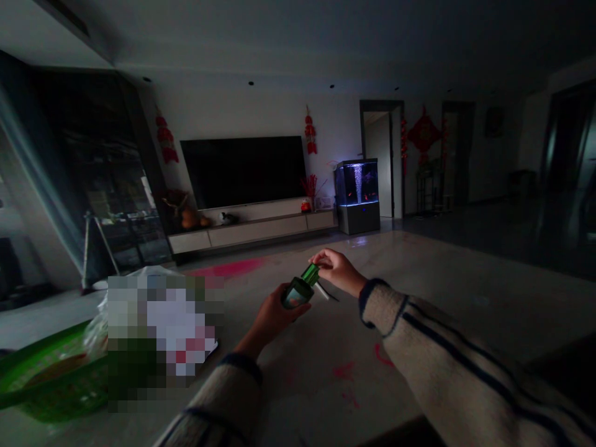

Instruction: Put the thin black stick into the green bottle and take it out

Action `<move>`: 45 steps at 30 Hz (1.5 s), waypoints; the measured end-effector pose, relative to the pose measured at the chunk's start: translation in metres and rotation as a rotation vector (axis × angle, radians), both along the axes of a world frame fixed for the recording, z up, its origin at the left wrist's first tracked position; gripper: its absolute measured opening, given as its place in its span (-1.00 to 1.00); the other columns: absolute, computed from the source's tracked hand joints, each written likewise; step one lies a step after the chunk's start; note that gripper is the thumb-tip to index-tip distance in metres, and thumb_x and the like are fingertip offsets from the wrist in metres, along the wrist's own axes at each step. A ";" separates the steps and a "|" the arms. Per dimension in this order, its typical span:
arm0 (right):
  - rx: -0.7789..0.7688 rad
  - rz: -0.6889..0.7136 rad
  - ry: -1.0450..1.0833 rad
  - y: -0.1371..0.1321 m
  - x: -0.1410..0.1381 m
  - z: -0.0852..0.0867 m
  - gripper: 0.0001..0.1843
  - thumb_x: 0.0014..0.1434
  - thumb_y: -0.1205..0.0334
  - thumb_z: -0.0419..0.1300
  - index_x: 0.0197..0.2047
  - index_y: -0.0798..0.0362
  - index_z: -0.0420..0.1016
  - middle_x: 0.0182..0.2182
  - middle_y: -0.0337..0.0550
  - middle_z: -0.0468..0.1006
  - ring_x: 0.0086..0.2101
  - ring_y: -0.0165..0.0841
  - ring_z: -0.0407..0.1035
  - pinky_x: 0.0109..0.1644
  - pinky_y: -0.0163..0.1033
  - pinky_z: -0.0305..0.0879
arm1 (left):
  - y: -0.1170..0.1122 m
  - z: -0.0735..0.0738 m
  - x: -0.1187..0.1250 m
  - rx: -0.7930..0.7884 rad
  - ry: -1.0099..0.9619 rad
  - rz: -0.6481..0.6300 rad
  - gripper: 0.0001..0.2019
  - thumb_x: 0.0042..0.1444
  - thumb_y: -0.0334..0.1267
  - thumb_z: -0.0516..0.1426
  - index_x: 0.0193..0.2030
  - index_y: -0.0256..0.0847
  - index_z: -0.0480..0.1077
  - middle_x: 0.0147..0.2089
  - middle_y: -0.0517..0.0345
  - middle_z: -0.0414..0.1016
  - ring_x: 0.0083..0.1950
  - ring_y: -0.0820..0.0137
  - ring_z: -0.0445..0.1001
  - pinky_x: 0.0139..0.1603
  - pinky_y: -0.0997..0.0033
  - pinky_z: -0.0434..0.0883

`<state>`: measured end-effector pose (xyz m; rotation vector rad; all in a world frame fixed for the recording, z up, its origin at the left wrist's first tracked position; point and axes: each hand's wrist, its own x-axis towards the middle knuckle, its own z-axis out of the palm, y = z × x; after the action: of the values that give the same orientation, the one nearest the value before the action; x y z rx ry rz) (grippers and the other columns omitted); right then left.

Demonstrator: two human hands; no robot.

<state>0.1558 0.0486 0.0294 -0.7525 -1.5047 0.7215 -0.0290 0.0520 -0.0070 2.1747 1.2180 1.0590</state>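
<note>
**Green bottle gripped in both hands**

In the head view, the left hand wraps the body, and the right hand pinches the green neck. A thin strip lies just below it. Whether the bottle is open cannot be told.

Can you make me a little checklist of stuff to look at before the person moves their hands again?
1. Left hand grips the green bottle: ok, the fingers wrap around it.
2. Right hand holds the bottle's top: ok, the fingertips pinch it.
3. Bottle's top open or closed: cannot tell.
4. White strip out of the way: not ok, it sticks out just below the right hand.
5. Green plastic basket apart from the hands: ok.
6. Room light bright: not ok, the room is dim.
</note>
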 end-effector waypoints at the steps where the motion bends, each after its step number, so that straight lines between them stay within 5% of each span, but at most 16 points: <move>1: 0.003 0.005 -0.001 0.000 0.000 0.000 -0.74 -0.25 0.55 0.03 -0.44 0.06 0.24 -0.31 -0.19 0.46 -0.24 -0.40 0.37 -0.06 -0.19 0.26 | 0.001 0.000 0.000 -0.002 -0.002 0.000 -0.39 -0.24 0.01 0.21 -0.04 -0.28 0.26 -0.35 0.12 0.45 -0.52 0.49 0.37 -0.52 0.48 0.33; 7: 0.002 -0.031 -0.042 0.001 0.000 -0.003 -0.66 -0.22 0.53 0.08 -0.31 0.04 0.30 -0.20 -0.18 0.42 -0.11 -0.35 0.32 0.02 -0.16 0.19 | 0.001 0.001 0.000 0.000 -0.001 -0.001 -0.40 -0.23 -0.02 0.21 -0.03 -0.28 0.26 -0.36 0.14 0.44 -0.54 0.51 0.37 -0.52 0.49 0.34; 15: -0.008 -0.189 -0.183 0.013 0.003 -0.013 -0.65 -0.06 0.05 0.19 -0.24 0.10 0.35 -0.32 -0.13 0.43 -0.25 -0.36 0.34 -0.11 -0.19 0.26 | -0.002 0.001 0.001 0.001 -0.007 -0.011 -0.39 -0.22 0.00 0.20 -0.03 -0.28 0.26 -0.35 0.12 0.45 -0.53 0.50 0.37 -0.52 0.49 0.33; 20: -0.011 -0.140 -0.172 0.014 0.004 -0.014 -0.54 -0.08 0.18 0.23 -0.07 0.07 0.33 -0.29 -0.14 0.45 -0.29 -0.39 0.35 -0.14 -0.20 0.27 | 0.001 0.001 -0.001 0.007 0.005 0.004 -0.38 -0.24 0.00 0.21 -0.03 -0.29 0.27 -0.35 0.11 0.46 -0.53 0.48 0.38 -0.50 0.47 0.34; 27: 0.019 -0.061 -0.163 0.010 0.002 -0.011 -0.63 -0.09 0.43 0.11 -0.15 0.05 0.40 -0.21 -0.16 0.46 -0.18 -0.38 0.33 -0.05 -0.21 0.22 | 0.000 0.001 -0.002 0.016 0.008 0.014 -0.38 -0.25 -0.02 0.22 -0.02 -0.28 0.28 -0.35 0.09 0.47 -0.46 0.42 0.42 -0.45 0.44 0.35; 39: 0.014 -0.166 -0.216 0.014 0.004 -0.015 -0.69 -0.02 0.13 0.16 -0.20 0.10 0.38 -0.27 -0.11 0.44 -0.24 -0.36 0.34 -0.13 -0.22 0.23 | -0.001 0.002 0.000 -0.018 -0.002 -0.006 -0.38 -0.24 0.00 0.21 -0.03 -0.29 0.26 -0.36 0.10 0.46 -0.55 0.50 0.37 -0.53 0.49 0.32; 45: 0.037 -0.139 -0.235 0.013 0.004 -0.014 -0.71 -0.05 0.28 0.16 -0.18 0.10 0.37 -0.27 -0.14 0.43 -0.24 -0.39 0.33 -0.11 -0.23 0.22 | -0.001 0.002 -0.001 -0.009 0.015 0.004 -0.37 -0.24 0.00 0.21 -0.02 -0.30 0.27 -0.38 0.12 0.46 -0.54 0.47 0.38 -0.51 0.47 0.33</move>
<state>0.1594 0.0619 0.0155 -0.9289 -1.6536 0.5121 -0.0296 0.0505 -0.0049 2.1780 1.2313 1.0392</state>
